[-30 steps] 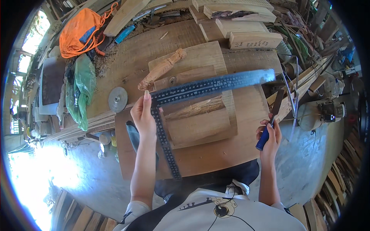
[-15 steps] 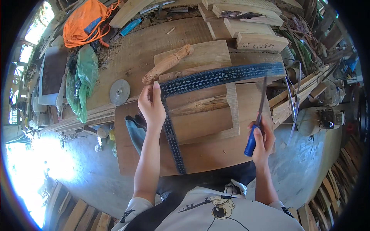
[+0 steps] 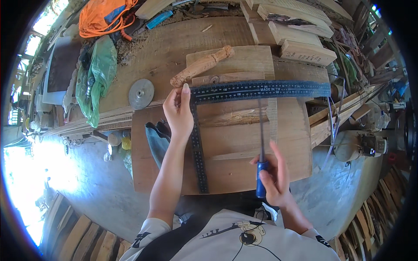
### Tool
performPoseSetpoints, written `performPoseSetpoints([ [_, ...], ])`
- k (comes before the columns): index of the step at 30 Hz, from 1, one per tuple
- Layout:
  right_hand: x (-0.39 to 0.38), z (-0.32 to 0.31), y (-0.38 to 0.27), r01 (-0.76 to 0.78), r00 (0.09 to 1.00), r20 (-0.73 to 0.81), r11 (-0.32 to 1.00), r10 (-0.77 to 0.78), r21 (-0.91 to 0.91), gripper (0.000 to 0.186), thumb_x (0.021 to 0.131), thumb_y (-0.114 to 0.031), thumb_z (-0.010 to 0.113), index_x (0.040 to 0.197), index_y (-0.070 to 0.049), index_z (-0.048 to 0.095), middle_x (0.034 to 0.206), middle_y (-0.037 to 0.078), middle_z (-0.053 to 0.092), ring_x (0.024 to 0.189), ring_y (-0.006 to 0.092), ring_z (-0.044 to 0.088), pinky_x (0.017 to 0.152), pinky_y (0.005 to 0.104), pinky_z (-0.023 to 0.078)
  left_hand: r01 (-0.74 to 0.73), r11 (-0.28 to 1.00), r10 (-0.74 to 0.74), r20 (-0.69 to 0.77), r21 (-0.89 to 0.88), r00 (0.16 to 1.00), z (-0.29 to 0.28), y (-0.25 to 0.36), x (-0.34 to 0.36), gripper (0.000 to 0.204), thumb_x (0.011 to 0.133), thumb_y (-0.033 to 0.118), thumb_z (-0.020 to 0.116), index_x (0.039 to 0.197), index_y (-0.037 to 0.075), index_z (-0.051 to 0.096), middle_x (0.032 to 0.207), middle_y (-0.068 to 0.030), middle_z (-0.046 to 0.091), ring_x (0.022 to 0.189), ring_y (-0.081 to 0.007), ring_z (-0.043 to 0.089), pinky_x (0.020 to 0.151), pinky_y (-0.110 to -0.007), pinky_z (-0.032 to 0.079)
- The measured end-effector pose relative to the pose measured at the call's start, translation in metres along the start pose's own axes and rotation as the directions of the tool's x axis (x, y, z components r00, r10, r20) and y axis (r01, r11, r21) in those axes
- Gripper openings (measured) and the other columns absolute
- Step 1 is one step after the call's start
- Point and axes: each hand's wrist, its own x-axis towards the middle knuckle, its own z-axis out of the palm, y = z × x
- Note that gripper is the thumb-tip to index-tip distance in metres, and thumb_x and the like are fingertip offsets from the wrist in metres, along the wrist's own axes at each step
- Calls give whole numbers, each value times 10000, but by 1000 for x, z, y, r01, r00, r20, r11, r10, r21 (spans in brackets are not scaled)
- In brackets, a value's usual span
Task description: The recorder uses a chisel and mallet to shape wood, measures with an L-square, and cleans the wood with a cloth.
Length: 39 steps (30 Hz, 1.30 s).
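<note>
My left hand (image 3: 179, 115) is closed at the corner of a black carpenter's square (image 3: 257, 92), thumb pointing up along it. The square's long arm runs right across stacked boards; its narrower arm comes down toward me. In my right hand (image 3: 276, 178) is a tool with a blue handle (image 3: 261, 180) and a long thin dark shaft (image 3: 262, 135), pointing away from me. Its tip is near the square's lower edge; whether they touch, I cannot tell. One finger is stretched beside the handle. A rough carved wooden stick (image 3: 202, 66) lies just beyond my left hand.
A round metal disc (image 3: 141, 94) lies on the bench at left, near a green plastic bag (image 3: 101, 71) and an orange bag with cord (image 3: 102, 17). Thick planks (image 3: 305, 53) are stacked at the far right. A dark cloth (image 3: 157, 140) sits left of the boards.
My right hand has moved left and nearer to me with the blue-handled tool, whose shaft now stands straighter over the boards. My left hand stays at the square's corner; the whole view has shifted slightly.
</note>
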Motion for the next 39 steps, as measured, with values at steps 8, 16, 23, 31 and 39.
performPoseSetpoints([
  [8, 35, 15, -2, 104, 919, 367, 985, -148, 137, 367, 1023, -182, 528, 1265, 48, 679, 1033, 168, 724, 820, 260, 643, 731, 372, 501, -3, 1000, 3, -14, -2, 1000, 4, 0, -4, 355, 1087, 284, 667, 890, -11, 667, 718, 46, 553, 680, -33, 449, 604, -242, 346],
  [16, 54, 20, -10, 472, 846, 292, 882, -446, -19, 442, 793, -83, 881, 1203, -64, 718, 893, 93, 719, 695, 191, 610, 581, 310, 453, 23, 999, -23, 0, -32, 1000, 1, -2, 1, 359, 1087, 289, 666, 900, -17, 670, 713, 43, 559, 661, -40, 441, 590, -249, 347],
  [23, 62, 14, 15, 515, 834, -30, 797, -551, -317, 400, 855, -316, 862, 1100, -41, 705, 810, 75, 690, 582, 169, 604, 525, 285, 469, 38, 997, -38, 8, -65, 999, -1, 0, 1, 365, 1087, 300, 668, 911, -20, 668, 702, 43, 554, 662, -31, 435, 584, -244, 331],
  [31, 71, 7, 28, 382, 922, 53, 884, -383, -269, 880, 937, -651, 629, 1326, 138, 615, 983, 240, 735, 856, 283, 768, 765, 369, 627, 43, 996, -42, 8, -84, 999, -1, 1, 0, 370, 1091, 299, 662, 885, -8, 645, 713, 52, 529, 674, -26, 411, 582, -245, 310],
  [39, 62, 24, 4, 259, 966, 97, 905, -241, -338, 613, 968, -420, 687, 1358, 52, 658, 1263, 284, 723, 1028, 391, 778, 816, 378, 636, 42, 993, -41, 10, -108, 999, 0, -3, 1, 388, 1093, 308, 655, 853, 5, 626, 710, 50, 509, 671, -33, 396, 580, -251, 307],
])
